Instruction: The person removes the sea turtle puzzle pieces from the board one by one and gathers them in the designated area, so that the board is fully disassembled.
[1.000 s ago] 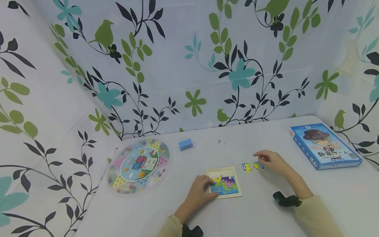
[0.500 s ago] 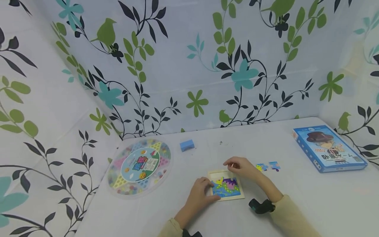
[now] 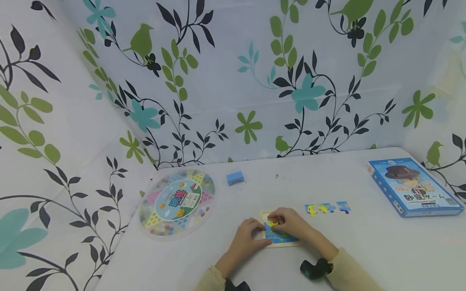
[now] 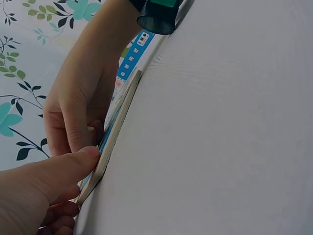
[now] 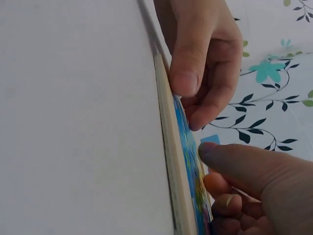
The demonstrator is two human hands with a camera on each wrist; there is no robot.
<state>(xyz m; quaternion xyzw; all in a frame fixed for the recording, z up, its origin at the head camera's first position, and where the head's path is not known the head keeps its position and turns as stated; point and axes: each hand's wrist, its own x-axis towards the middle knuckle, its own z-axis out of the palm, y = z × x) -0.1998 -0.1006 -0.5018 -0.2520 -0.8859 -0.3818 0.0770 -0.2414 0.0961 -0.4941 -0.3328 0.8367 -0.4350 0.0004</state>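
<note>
White tabletop (image 3: pixel 164 258) bears a square wooden frame (image 3: pixel 284 245), left hand (image 3: pixel 246 236) gripping it, right hand (image 3: pixel 291 223) curled over, hold unclear.

Wide passage between round board (image 3: pixel 177 203) and left hand (image 3: pixel 248 236); three puzzle pieces (image 3: pixel 324 208) lie between right hand (image 3: pixel 291 223) and blue box (image 3: pixel 418 190).

Smooth wooden puzzle frame (image 5: pixel 170 137), clear plastic round case (image 3: pixel 177 201), smooth card box (image 3: pixel 415 186), matt cloth backdrop (image 3: pixel 218 89)

A white table (image 3: pixel 153 266) adjoins leaf-and-bird patterned walls (image 3: pixel 222 91).
</note>
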